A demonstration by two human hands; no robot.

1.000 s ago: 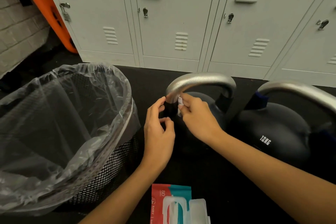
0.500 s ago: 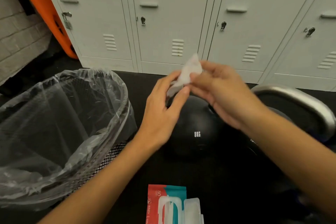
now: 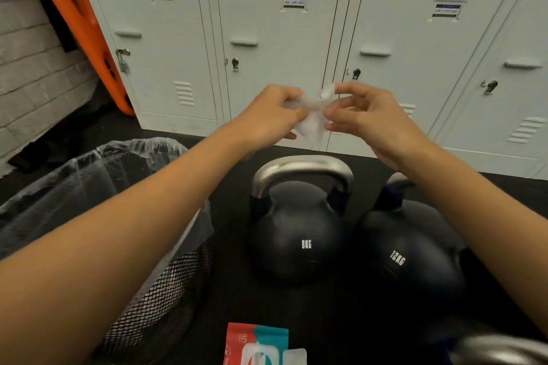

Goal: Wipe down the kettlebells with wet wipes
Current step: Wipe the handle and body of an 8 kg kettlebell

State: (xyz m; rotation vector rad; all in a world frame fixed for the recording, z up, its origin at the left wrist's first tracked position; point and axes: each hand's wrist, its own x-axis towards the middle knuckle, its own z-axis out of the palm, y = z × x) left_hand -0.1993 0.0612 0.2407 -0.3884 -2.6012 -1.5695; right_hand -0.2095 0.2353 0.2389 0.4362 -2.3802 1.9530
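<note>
Both hands are raised in front of the lockers, above the kettlebells. My left hand (image 3: 271, 111) and my right hand (image 3: 360, 114) each pinch an edge of one crumpled white wet wipe (image 3: 311, 120), which hangs between them. Below stands a black kettlebell marked 8KG (image 3: 296, 234) with a silver handle. To its right sits a larger black kettlebell marked 12KG (image 3: 406, 252), its handle partly hidden by my right forearm. The wet wipe pack (image 3: 261, 347), red and teal with its white lid open, lies on the floor at the bottom edge.
A mesh waste bin (image 3: 154, 299) lined with a clear plastic bag stands at the left, beside the 8KG kettlebell. White lockers (image 3: 281, 53) run along the back. An orange object (image 3: 80, 18) leans at the far left. Another silver handle (image 3: 501, 352) shows at the bottom right corner.
Both hands lifted away from the 8KG kettlebell's handle and rose up in front of the lockers. The wipe went from bunched in my right hand to held between both hands.
</note>
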